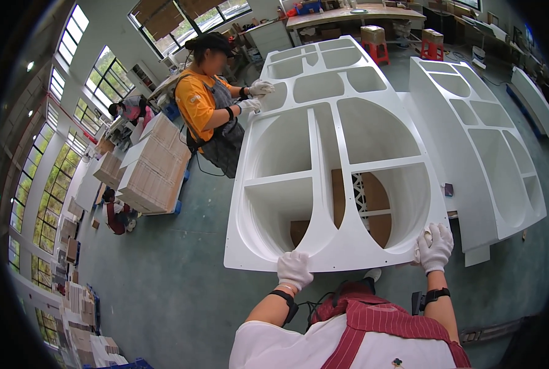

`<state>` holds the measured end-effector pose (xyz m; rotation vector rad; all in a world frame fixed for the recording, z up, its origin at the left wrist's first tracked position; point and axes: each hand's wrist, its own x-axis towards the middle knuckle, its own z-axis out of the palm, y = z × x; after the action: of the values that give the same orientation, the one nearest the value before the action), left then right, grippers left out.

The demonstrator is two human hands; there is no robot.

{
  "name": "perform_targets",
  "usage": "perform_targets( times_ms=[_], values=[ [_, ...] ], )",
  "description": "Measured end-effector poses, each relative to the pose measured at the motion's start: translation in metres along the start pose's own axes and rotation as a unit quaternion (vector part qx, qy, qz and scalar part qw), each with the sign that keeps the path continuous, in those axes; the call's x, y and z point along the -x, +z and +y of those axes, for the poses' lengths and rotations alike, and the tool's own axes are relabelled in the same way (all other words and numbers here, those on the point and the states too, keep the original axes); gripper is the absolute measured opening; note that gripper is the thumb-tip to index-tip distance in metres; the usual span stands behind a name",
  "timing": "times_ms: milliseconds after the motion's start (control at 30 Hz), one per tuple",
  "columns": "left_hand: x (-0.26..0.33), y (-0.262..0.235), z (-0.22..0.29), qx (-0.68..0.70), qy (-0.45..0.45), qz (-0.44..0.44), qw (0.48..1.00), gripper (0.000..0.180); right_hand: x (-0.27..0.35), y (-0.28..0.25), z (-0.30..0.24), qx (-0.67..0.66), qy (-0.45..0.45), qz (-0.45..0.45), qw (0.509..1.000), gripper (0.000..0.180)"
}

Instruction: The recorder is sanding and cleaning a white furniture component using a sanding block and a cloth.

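A large white cabinet frame [328, 243] with curved openings and crossing dividers lies in front of me, its open side up. My left hand [295, 270], in a white glove, is closed over its near edge, left of the middle. At the near right corner, my right hand [434, 248], gloved too, has its fingers curled round the edge. Through the near openings, brown board [382, 227] and a white latticed piece [359, 194] show below. The undersides of both my hands are hidden.
At the frame's far left side stands a co-worker in an orange shirt [196, 104], gloved hands by its edge. A similar white frame [447, 154] stands close on the right. Stacked boards [154, 169] sit on a blue pallet further left. Red stools [376, 52] are behind.
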<state>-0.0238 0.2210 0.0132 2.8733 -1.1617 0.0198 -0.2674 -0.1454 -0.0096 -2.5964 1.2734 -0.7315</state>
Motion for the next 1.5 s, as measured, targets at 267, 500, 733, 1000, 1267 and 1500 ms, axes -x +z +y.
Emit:
perform_targets(
  times_ms=[267,500,733,1000,1267,1500],
  values=[
    [-0.002,-0.003,0.001,-0.004,-0.009,-0.020,1.000,0.025,-0.001,0.001,0.001,-0.009,-0.006,0.009,1.000,0.050],
    [-0.002,-0.008,0.005,0.003,-0.022,-0.049,0.999,0.026,0.002,0.006,0.004,-0.016,-0.012,0.024,1.000,0.052],
    [-0.004,-0.011,0.004,0.005,-0.030,-0.051,0.998,0.027,0.002,0.011,0.004,-0.026,-0.014,0.051,0.998,0.049],
    [-0.002,-0.009,0.003,-0.010,-0.021,-0.046,0.999,0.024,0.002,0.010,0.006,-0.029,-0.005,0.029,0.999,0.051],
    [0.001,-0.003,0.002,0.004,-0.005,0.011,1.000,0.025,0.003,0.009,0.006,-0.016,-0.013,0.028,0.999,0.051],
    [-0.002,-0.002,0.001,0.008,-0.017,-0.021,1.000,0.027,0.002,0.010,0.007,-0.016,-0.017,0.040,0.999,0.052]
  ],
)
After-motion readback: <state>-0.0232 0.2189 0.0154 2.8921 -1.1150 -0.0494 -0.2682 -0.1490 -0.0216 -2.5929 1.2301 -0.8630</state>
